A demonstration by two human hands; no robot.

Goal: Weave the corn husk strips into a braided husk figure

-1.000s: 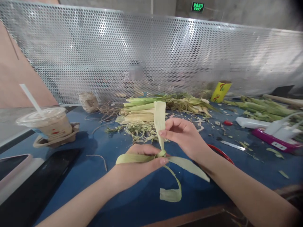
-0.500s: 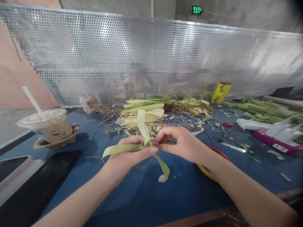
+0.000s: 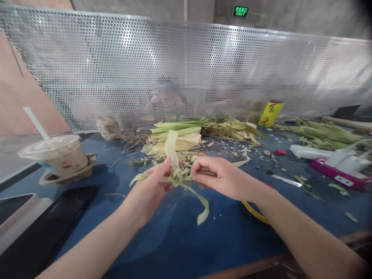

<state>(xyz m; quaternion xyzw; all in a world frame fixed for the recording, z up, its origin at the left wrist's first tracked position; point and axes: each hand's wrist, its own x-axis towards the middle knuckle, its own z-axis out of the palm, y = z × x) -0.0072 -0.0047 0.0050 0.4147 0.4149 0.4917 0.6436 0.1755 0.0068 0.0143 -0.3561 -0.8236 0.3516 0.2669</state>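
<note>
Pale green strips of corn husk [image 3: 172, 149] meet in a small knot between my hands, over the blue table. One strip stands upright, one points left, and one hangs down with a curled end. My left hand [image 3: 154, 184] is closed on the husk strips from the left, thumb against the upright one. From the right, my right hand [image 3: 216, 174] pinches a strip beside the knot, its fingers curled in. Behind them lies a stack of flattened corn husks [image 3: 176, 140], with small leafy sprigs [image 3: 139, 161] in front of it.
On the left are a lidded drink cup [image 3: 62, 155] in a cardboard holder and a black tablet-like slab [image 3: 49, 221]. Twine [image 3: 130, 139] lies behind. A yellow tape roll [image 3: 255, 213] sits under my right forearm. A blade [image 3: 286, 180] and a purple power strip [image 3: 338, 174] are on the right.
My left hand has turned, bringing its thumb up from the knot to the upright strip. My right hand keeps its pinch and has shifted slightly. The knot looks looser.
</note>
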